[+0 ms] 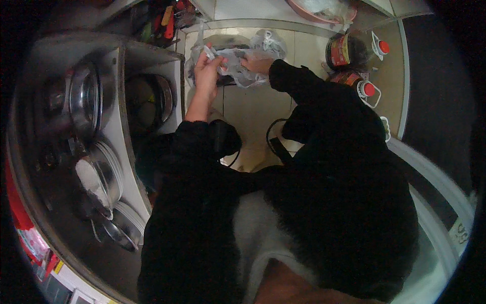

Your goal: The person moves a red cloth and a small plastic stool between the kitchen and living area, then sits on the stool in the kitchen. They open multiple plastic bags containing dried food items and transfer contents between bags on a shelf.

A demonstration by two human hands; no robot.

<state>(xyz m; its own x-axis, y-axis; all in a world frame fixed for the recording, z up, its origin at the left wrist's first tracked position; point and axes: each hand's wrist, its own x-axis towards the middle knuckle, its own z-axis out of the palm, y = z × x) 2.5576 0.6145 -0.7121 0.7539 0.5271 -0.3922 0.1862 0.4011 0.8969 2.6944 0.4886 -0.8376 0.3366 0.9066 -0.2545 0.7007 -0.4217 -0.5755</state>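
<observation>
A clear, crumpled plastic bag [238, 58] lies low over the tiled floor at the far side, with something dark in or beneath it. My left hand [205, 71] pinches the bag's gathered edge at its left side, the thumb and fingers closed on the film. From the right, my right hand [257, 65] grips the bag's other side, its fingers partly covered by plastic. What the dark thing is, I cannot make out. Another knotted bundle of clear plastic [271, 41] sits just beyond my right hand.
Left, an open cabinet holds a glass-lidded pan [86, 99], a dark round pot [148, 101] and stacked bowls [104, 172]. Right stand large dark bottles [344, 50] with red caps. A pink basin [329, 12] is at the far right; red-handled utensils [168, 23] hang far left.
</observation>
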